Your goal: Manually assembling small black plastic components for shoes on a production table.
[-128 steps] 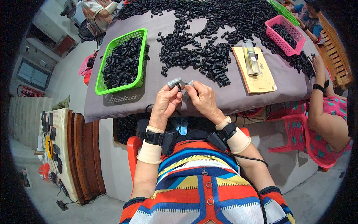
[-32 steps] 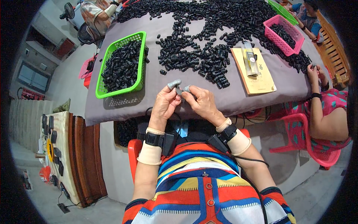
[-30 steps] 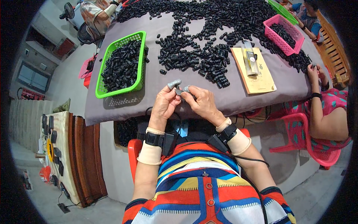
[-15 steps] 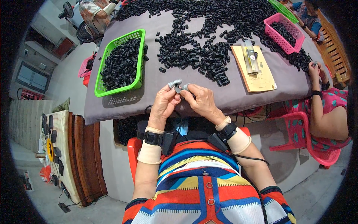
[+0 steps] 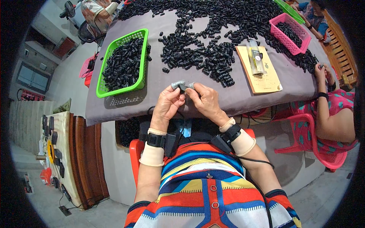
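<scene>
A small black plastic part (image 5: 182, 88) is pinched between both hands, just above the near edge of the table. My left hand (image 5: 167, 104) grips it from the left, thumb and forefinger closed. From the other side my right hand (image 5: 206, 100) closes on it with thumb and forefinger. Silvery covers wrap the forefinger tips. The part's exact shape is partly hidden by the fingers. Beyond the hands lies a pile of similar black parts (image 5: 197, 53). To the left, a green basket (image 5: 146, 57) is full of such parts.
A yellowish booklet (image 5: 266, 81) with a clear-and-yellow plastic case (image 5: 256, 59) on it lies to the right. Behind it a pink basket (image 5: 291, 47) holds black parts. A person (image 5: 327, 102) works at the table's right side. Cables hang under the grey cloth (image 5: 235, 99).
The small black part has turned between my fingers, and my right fingertips have shifted slightly up. The baskets and piles stay where they were.
</scene>
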`<move>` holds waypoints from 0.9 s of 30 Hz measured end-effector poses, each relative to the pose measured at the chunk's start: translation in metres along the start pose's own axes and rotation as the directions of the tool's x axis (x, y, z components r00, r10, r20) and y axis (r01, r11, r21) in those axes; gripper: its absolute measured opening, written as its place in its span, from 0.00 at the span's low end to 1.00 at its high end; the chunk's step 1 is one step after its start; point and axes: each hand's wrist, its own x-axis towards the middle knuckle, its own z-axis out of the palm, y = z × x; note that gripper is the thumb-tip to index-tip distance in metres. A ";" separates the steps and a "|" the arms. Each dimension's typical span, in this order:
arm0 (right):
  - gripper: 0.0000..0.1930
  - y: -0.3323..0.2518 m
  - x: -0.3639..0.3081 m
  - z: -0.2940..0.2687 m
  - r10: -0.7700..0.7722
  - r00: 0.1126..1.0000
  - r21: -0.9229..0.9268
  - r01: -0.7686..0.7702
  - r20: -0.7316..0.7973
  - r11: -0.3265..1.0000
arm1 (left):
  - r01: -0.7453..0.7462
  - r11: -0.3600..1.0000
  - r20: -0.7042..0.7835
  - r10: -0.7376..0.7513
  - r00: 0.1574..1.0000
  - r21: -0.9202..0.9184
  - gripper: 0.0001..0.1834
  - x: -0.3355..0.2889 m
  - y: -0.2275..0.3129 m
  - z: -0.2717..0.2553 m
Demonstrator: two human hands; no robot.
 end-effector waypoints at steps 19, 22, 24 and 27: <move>0.13 0.001 0.001 -0.001 0.067 0.998 0.073 -0.066 -0.003 0.995 | -0.034 0.994 0.119 0.046 0.992 -0.103 0.12 -0.001 0.000 -0.009; 0.13 0.000 0.001 -0.002 0.067 0.998 0.044 -0.067 -0.001 0.997 | -0.037 0.991 0.073 0.047 0.996 -0.129 0.12 0.000 -0.001 -0.009; 0.13 -0.001 0.001 -0.003 0.067 0.998 0.042 -0.067 0.002 0.997 | -0.027 0.991 0.093 0.039 0.995 -0.128 0.12 0.000 0.000 -0.008; 0.13 -0.003 0.002 -0.006 0.052 0.998 0.051 -0.053 0.025 0.997 | -0.024 0.994 0.102 0.036 0.994 -0.110 0.13 0.002 -0.002 -0.015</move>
